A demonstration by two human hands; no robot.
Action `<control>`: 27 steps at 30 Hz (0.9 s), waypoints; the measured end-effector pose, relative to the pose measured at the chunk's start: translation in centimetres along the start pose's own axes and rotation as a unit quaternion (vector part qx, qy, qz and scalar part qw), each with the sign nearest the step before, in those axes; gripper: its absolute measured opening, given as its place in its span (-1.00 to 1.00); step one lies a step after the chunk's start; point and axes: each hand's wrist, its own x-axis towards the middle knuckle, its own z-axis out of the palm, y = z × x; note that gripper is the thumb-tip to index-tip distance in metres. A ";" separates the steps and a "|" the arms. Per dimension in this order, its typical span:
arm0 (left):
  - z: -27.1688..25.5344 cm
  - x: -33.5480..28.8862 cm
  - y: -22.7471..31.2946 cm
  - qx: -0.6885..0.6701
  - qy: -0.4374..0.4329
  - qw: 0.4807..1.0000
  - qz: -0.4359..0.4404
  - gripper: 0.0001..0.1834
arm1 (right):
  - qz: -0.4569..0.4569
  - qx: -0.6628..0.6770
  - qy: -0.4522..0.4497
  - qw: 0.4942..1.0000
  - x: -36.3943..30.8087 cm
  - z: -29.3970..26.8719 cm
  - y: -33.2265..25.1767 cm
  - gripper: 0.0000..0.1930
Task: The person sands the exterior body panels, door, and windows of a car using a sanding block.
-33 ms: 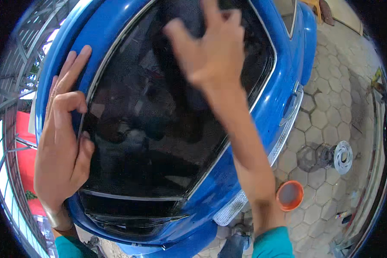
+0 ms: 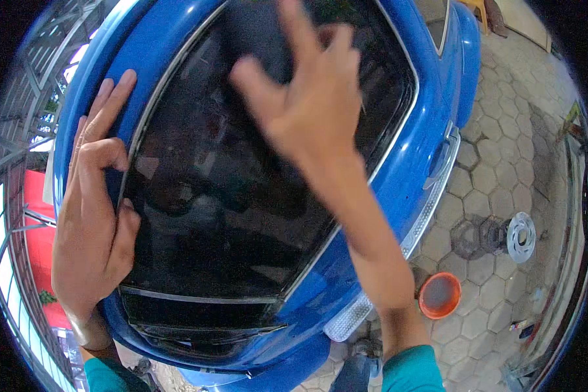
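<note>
A blue car [image 2: 405, 157] with a large dark window [image 2: 222, 196] stands right in front of me. My left hand [image 2: 95, 222] rests along the window's left edge. Its longer fingers lie on the blue bodywork, the index finger is bent, and the thumb reaches onto the rim of the glass. My right hand [image 2: 313, 98] is spread over the upper part of the glass, slightly blurred, with its thumb out to the left. A smooth dark patch shows beside its fingers; I cannot tell if it is a cloth or a reflection.
On the hexagonal paving [image 2: 477, 268] to the right stand an orange bucket [image 2: 440, 296] and a round silver disc [image 2: 521, 237] on a dark base. A perforated metal strip [image 2: 349, 319] runs along the car's lower side. Red panels [image 2: 38, 196] and metal framework lie at far left.
My right hand has moved left and a little down over the glass. My left hand has stayed almost in place.
</note>
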 end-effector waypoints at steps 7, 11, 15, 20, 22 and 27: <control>-0.6 -0.6 0.1 -0.024 -0.003 0.999 -0.047 -0.53 | -0.120 0.106 -0.235 0.959 -15.9 -3.6 -4.1 -0.08; -0.2 -0.6 -0.3 -0.007 -0.005 0.999 -0.040 -0.60 | -0.057 0.084 -0.208 0.973 -16.0 -4.0 -0.9 -0.10; 0.5 -0.6 -0.7 0.105 -0.044 0.993 -0.020 -0.60 | 0.158 0.005 -0.050 0.986 -13.7 -3.4 2.2 -0.09; 0.6 -0.3 -1.0 0.313 -0.071 0.947 -0.006 -0.57 | 0.229 -0.026 -0.254 0.939 -20.2 -8.2 -0.8 -0.06; 1.7 -0.5 -1.2 0.309 -0.066 0.949 0.002 -0.57 | 0.261 -0.028 -0.275 0.925 -24.2 -9.8 1.9 -0.08; 2.1 -1.3 -3.1 0.308 -0.055 0.950 -0.016 -0.61 | 0.262 -0.078 -0.063 0.960 -22.3 -10.2 9.1 -0.07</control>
